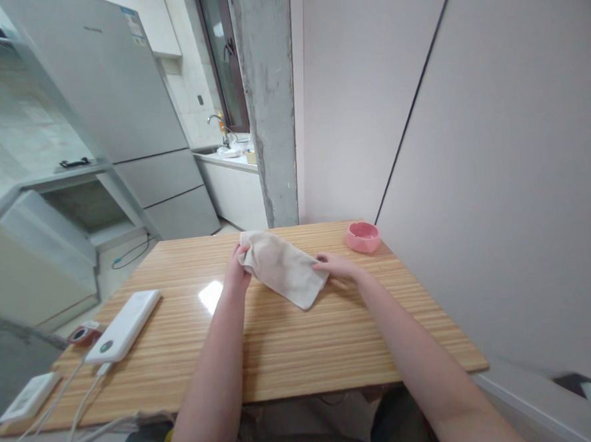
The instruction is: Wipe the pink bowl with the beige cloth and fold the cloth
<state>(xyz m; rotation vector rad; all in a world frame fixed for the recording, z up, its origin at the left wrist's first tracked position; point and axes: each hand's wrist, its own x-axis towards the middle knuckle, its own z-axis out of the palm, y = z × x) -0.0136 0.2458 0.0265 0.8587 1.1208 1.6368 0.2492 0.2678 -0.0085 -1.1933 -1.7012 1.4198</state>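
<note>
A beige cloth (283, 267) lies folded on the wooden desk (294, 354), between the two hands and held by both. Its long axis runs on a slant — from the far end at the left hand (236, 272) down to the near corner, which lies just inside the right hand (337, 266). The left grip is closed on the far end of the cloth, fingers curled over the edge so that part lifts a little off the desk. The right grip is looser: the fingers lie flat and fairly straight, their tips pressing on the cloth's right edge, and whether the thumb goes under the fabric cannot be told. Both hands are about equally near the cloth, since each touches one end.

Beyond the right hand, further out toward the desk's far corner by the wall, stands a small pink bowl (362, 236) — its inside looks bare from this angle, though the bottom is not fully in view. Well off to the left of the left hand lies a white power bank (124, 326) with cables running off the desk edge, a small round reddish thing (82, 335) just beside it, and a flat white box (28, 396) nearer the corner.
</note>
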